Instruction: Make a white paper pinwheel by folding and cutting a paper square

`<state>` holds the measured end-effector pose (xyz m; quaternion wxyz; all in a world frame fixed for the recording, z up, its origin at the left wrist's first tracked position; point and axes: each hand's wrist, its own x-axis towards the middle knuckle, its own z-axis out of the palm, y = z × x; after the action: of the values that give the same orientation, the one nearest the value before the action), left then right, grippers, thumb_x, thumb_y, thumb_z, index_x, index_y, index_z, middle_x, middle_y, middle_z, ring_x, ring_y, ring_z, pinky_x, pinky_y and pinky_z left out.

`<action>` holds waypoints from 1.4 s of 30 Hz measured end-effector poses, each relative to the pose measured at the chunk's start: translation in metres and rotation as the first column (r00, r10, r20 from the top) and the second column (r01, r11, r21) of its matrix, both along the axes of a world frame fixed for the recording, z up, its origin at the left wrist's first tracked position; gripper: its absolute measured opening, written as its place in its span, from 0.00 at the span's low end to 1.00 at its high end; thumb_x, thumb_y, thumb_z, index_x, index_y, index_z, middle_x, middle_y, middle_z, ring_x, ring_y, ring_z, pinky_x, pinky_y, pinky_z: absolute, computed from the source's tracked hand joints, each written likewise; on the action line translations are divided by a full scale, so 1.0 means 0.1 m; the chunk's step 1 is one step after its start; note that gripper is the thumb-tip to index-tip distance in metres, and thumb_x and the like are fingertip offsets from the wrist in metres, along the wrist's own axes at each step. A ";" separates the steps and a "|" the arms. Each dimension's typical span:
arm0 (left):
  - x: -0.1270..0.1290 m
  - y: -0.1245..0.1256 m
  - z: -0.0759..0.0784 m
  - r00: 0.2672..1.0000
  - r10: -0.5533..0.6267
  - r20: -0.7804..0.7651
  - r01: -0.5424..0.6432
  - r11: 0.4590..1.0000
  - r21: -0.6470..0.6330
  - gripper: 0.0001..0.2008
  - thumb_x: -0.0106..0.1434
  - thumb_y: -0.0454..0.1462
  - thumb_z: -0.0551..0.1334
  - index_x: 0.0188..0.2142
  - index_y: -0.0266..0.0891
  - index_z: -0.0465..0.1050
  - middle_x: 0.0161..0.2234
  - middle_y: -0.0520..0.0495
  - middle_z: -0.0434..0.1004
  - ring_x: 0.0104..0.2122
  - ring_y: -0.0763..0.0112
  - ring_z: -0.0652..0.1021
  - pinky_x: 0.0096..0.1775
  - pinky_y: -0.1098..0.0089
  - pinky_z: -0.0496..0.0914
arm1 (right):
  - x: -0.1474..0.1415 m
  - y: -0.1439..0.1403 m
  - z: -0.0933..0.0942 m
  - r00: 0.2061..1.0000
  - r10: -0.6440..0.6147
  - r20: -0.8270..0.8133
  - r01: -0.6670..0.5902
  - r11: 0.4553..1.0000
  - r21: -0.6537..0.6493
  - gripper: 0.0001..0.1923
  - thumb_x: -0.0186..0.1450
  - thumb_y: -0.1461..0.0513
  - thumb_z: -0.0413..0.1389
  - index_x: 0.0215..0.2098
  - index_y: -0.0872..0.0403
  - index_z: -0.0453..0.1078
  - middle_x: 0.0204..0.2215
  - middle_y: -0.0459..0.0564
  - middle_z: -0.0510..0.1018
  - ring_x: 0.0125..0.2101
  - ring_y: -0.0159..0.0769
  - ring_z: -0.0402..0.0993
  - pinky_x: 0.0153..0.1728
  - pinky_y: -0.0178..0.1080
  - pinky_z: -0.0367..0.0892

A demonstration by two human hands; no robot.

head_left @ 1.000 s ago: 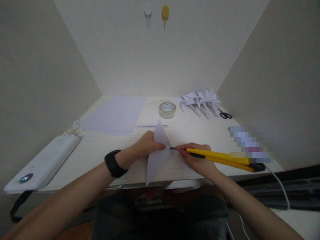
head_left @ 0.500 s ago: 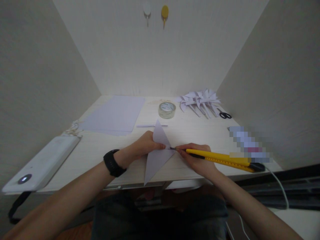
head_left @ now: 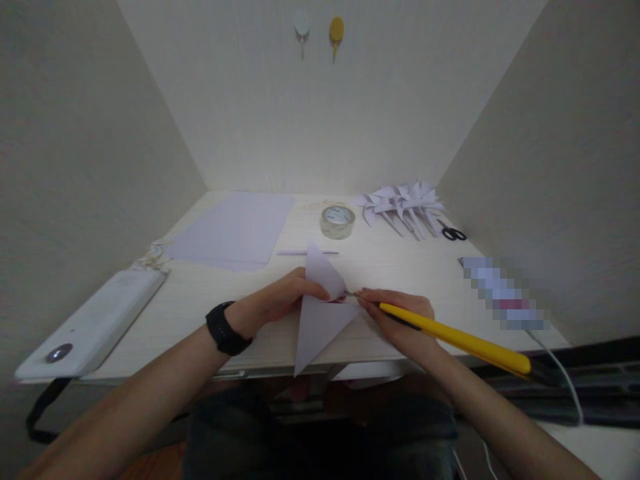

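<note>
My left hand (head_left: 280,297), with a black band at the wrist, pinches a folded white paper triangle (head_left: 320,313) at the near edge of the pale wooden desk (head_left: 400,263). The paper's upper point stands up and its lower point hangs past the desk edge. My right hand (head_left: 400,317) grips a long yellow utility knife (head_left: 465,343). Its blade tip touches the paper's fold right beside my left fingertips.
Further back lie a roll of clear tape (head_left: 337,221), a thin white stick (head_left: 306,252), flat white sheets (head_left: 235,227), a pile of folded paper pinwheels (head_left: 400,203) and black scissors (head_left: 453,234). A white device (head_left: 95,320) sits at the left edge. A white cable (head_left: 563,377) runs off right.
The knife's rear end has swung down and towards me, so it now points more steeply at the paper. The paper's upper flap has bent slightly. My left hand stays put.
</note>
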<state>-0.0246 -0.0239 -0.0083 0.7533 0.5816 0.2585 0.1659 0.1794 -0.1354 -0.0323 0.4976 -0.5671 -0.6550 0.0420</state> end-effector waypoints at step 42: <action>0.00 -0.09 -0.06 0.994 0.102 0.033 -0.099 0.990 -0.101 0.14 0.57 0.39 0.71 0.43 0.39 0.78 0.44 0.44 0.82 0.39 0.65 0.80 0.42 0.67 0.73 | -0.08 -0.09 0.11 0.982 -0.124 0.145 0.122 0.992 0.019 0.07 0.65 0.57 0.59 0.35 0.45 0.80 0.31 0.42 0.85 0.30 0.40 0.84 0.33 0.37 0.81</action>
<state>-0.0249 -0.0325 -0.0148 0.7767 0.5265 0.2808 0.2018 0.1715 -0.1441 -0.0210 0.4525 -0.6056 -0.6537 -0.0336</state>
